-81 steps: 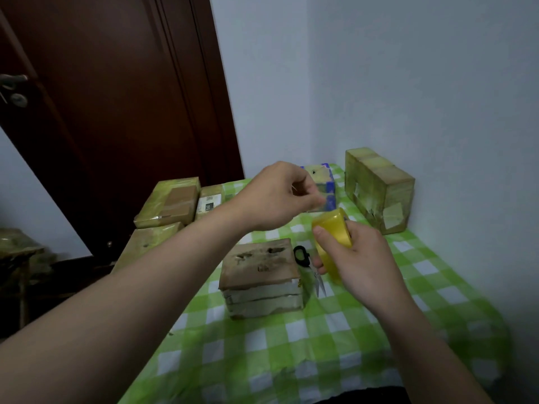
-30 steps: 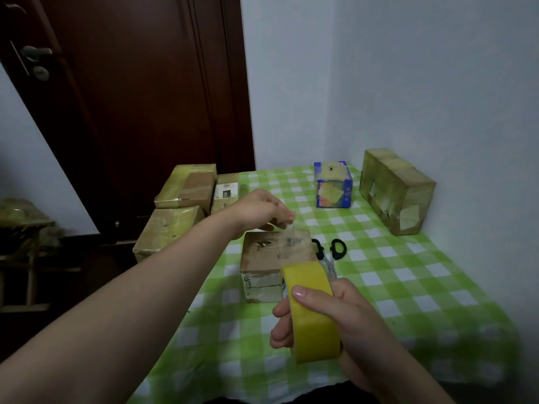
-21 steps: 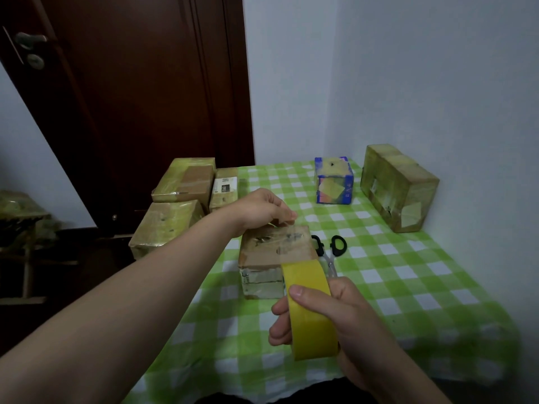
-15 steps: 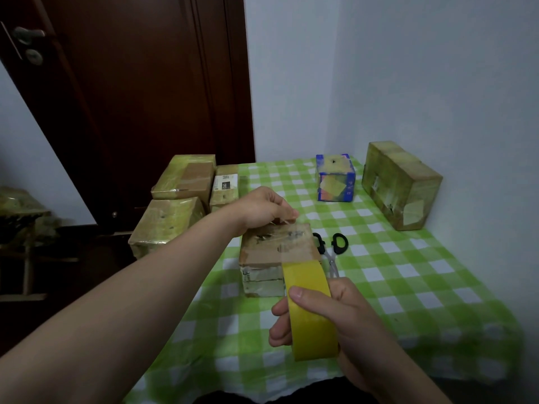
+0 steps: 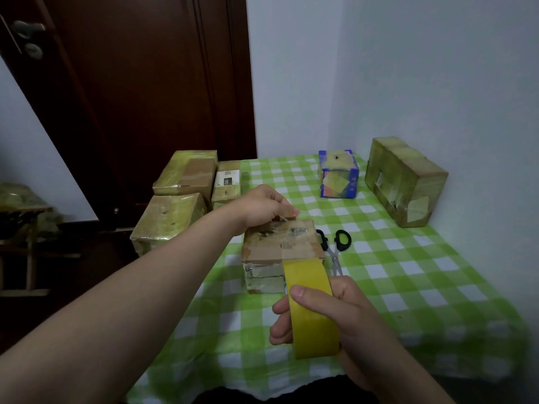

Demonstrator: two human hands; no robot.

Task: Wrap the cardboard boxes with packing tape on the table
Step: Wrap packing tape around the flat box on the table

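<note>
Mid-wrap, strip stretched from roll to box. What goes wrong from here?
1. Only the left hand, pinching the tape strip at the far edge, steadies the box; the right hand pulling the tape roll may drag or tip it.
2. The strip looks wrinkled near the pinch; creases may set.
3. Both hands are busy; the scissors lie beside the box, so cutting risks losing tension.

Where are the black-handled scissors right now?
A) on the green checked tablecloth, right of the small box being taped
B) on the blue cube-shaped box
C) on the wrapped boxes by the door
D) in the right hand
A: the black-handled scissors lie flat on the green checked tablecloth beside the small brown cardboard box; the right hand grips the yellow roll of packing tape, the left hand pinches its free end.
</note>
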